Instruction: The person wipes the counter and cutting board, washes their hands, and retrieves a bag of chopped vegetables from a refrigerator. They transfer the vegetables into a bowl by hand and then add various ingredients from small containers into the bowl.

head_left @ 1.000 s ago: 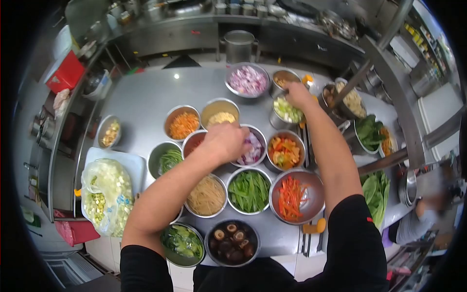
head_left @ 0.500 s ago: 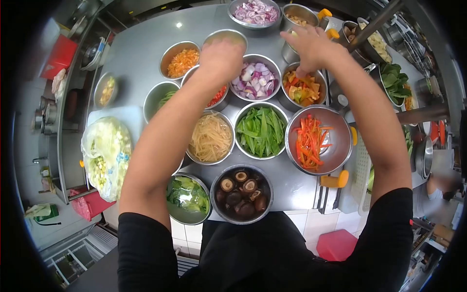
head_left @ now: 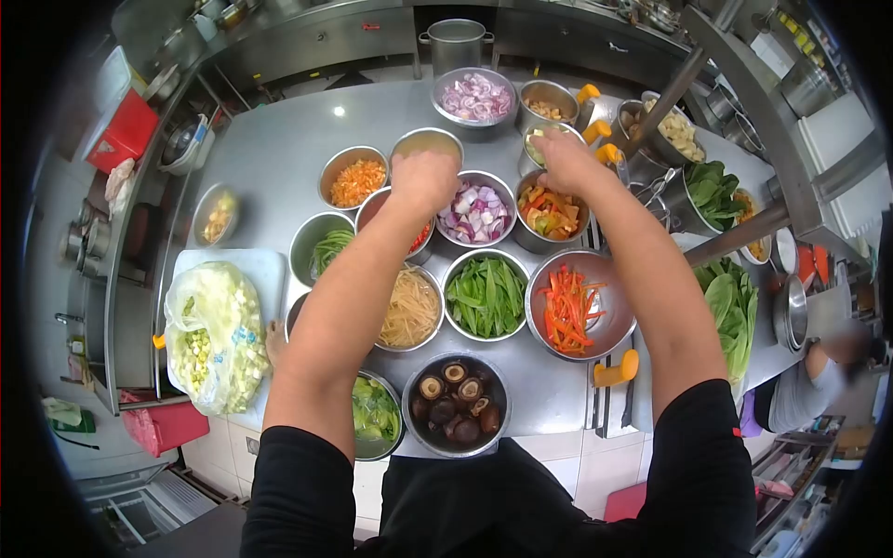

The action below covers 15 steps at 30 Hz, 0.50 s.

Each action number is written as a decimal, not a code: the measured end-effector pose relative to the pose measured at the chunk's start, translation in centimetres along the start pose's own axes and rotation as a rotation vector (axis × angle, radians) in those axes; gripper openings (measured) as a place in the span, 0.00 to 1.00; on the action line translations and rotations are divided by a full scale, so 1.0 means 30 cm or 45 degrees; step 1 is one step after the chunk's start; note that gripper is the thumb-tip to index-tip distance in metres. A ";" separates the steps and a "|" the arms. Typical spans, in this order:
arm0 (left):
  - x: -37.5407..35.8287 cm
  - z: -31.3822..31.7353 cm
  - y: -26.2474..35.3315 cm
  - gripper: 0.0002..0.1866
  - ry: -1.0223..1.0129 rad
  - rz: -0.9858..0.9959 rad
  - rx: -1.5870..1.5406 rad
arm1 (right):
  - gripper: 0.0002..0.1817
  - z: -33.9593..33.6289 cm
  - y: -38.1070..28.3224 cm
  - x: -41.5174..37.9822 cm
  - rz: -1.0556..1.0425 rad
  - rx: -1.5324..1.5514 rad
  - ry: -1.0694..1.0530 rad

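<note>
My left hand (head_left: pixel 426 179) is at the near side of a steel bowl (head_left: pixel 428 139), its fingers bent down and hidden. Over a small steel bowl of pale green pieces (head_left: pixel 534 149), my right hand (head_left: pixel 560 154) has its fingers drawn together; what they hold cannot be made out. Chopped red onion (head_left: pixel 476 214) lies in a bowl between my forearms, with mixed pepper pieces (head_left: pixel 551 210) to its right. Diced orange vegetable (head_left: pixel 357 183) is left of my left hand. Nearer stand bowls of pale strips (head_left: pixel 409 307), green leaves (head_left: pixel 486 296) and red pepper strips (head_left: pixel 569 312).
Mushrooms (head_left: pixel 458 402) sit in a bowl at the table's near edge. A bag of chopped cabbage (head_left: pixel 216 339) rests on a white board at left. Metal shelf posts (head_left: pixel 744 237) rise at right. Another person (head_left: pixel 805 386) is at far right.
The view has tilted up, so the bowls appear lower and a tall pot shows at the back. My right hand, spread before, has drawn its fingers together over the small bowl.
</note>
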<state>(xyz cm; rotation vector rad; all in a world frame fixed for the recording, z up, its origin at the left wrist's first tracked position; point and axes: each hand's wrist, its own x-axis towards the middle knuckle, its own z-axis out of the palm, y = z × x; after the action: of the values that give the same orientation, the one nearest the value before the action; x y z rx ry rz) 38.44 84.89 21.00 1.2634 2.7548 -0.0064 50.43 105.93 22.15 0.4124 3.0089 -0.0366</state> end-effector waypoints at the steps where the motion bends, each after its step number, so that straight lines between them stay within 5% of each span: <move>1: 0.000 0.003 -0.001 0.16 0.003 -0.007 -0.006 | 0.38 -0.002 0.003 0.006 -0.002 0.004 0.001; 5: -0.026 0.005 0.010 0.13 0.073 -0.020 -0.086 | 0.56 -0.028 -0.026 -0.020 0.101 -0.113 0.031; 6: -0.038 0.002 0.017 0.14 0.079 -0.023 -0.089 | 0.62 -0.050 -0.013 0.000 0.147 -0.088 -0.143; 9: -0.045 -0.004 0.013 0.15 0.060 0.001 -0.062 | 0.61 -0.059 0.030 0.047 0.201 0.146 -0.254; 15: -0.077 -0.020 0.001 0.14 0.049 0.032 -0.047 | 0.45 -0.024 -0.018 0.088 0.112 0.216 -0.029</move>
<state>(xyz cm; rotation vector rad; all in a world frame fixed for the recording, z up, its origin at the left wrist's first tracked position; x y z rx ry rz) 39.90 83.20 21.83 1.3019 2.7577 0.0708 47.70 106.14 22.59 0.5557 2.9722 -0.2889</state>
